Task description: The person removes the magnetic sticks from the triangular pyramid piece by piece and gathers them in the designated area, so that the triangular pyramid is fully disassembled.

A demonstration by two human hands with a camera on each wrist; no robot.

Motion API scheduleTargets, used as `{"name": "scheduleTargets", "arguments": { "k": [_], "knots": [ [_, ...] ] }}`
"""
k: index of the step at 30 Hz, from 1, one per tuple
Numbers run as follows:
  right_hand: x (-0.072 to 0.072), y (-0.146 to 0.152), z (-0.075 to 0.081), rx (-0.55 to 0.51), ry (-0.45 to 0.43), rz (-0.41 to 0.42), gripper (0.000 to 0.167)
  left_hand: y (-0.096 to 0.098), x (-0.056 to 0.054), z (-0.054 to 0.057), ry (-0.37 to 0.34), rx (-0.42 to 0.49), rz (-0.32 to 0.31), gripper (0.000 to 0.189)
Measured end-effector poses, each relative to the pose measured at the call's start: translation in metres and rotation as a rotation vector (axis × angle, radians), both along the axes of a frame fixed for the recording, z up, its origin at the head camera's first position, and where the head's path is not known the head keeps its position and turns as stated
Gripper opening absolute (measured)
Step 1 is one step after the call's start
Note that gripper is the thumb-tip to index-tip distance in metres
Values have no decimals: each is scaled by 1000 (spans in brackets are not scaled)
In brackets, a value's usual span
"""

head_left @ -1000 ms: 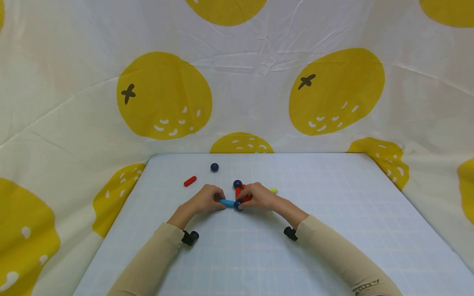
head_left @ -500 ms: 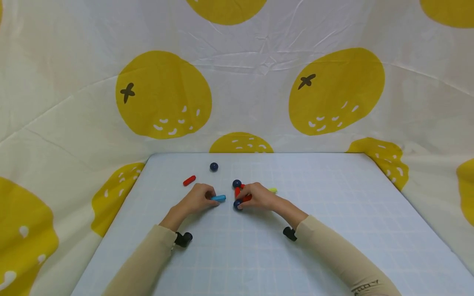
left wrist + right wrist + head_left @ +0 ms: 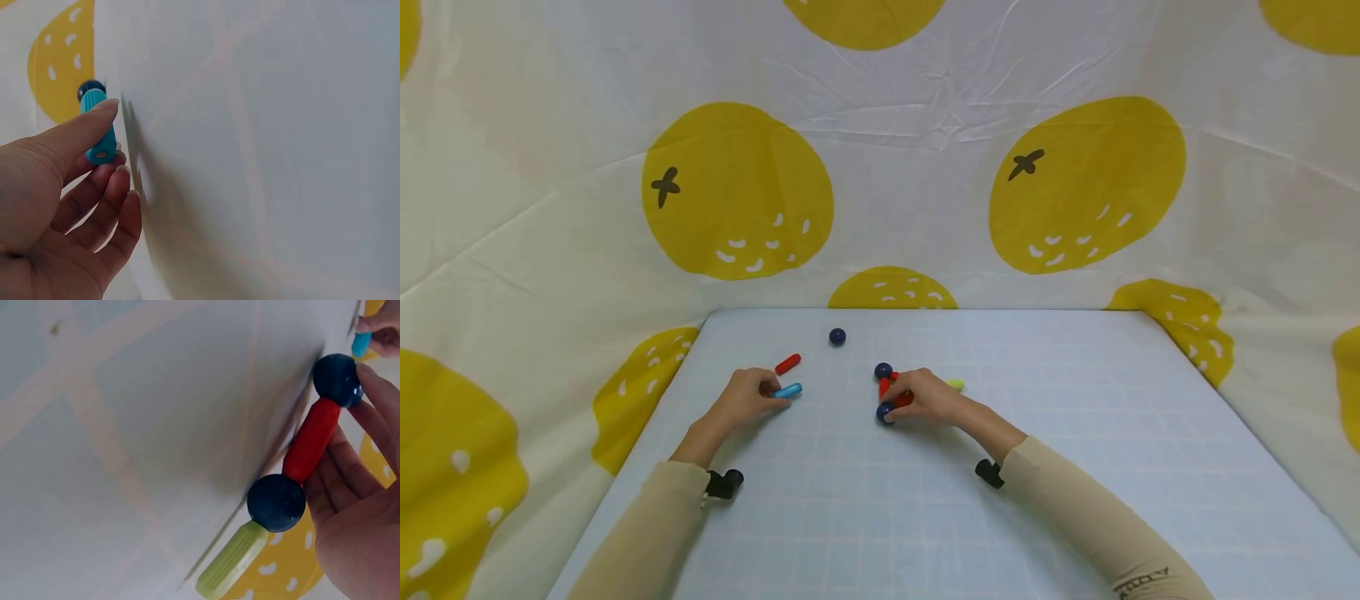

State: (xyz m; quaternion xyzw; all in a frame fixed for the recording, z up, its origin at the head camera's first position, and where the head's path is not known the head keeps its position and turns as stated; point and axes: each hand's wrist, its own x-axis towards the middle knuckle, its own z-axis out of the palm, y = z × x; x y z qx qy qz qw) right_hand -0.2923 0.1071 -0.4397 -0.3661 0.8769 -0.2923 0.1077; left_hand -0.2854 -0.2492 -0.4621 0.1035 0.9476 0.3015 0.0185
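Note:
My left hand (image 3: 741, 406) pinches a light blue toy rod (image 3: 788, 391) between thumb and fingers, just above the table. A small metallic spot shows on the rod's end in the left wrist view. At the table's middle my right hand (image 3: 928, 397) pinches a dark blue ball (image 3: 338, 380) with thumb and forefinger. That ball joins a red rod (image 3: 311, 440), which runs to a second dark blue ball (image 3: 276, 502) with a yellow-green rod (image 3: 231, 561) attached. Behind the right fingers, another red rod (image 3: 883, 388) reaches a further dark blue ball (image 3: 883, 371). The hand partly hides this structure.
A loose red rod (image 3: 787, 364) lies just beyond the left hand. Farther back, a loose dark blue ball (image 3: 837, 337) sits on the pale checked table (image 3: 880, 517). A fruit-printed cloth (image 3: 910, 192) hangs behind the table's far edge.
The left hand has drawn the light blue rod off the held ball and carried it left, close to the loose red rod. My right hand stays in place on the ball.

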Motion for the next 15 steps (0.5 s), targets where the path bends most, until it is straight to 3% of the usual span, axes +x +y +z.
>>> {"name": "scheduleTargets", "arguments": {
  "k": [7, 15],
  "knots": [
    [1, -1, -1, 5, 3, 4, 25, -20, -3, -1, 0, -7, 39, 18],
    [3, -4, -3, 11, 37, -18, 23, -28, -13, -3, -26, -4, 49, 18]
  ]
}}
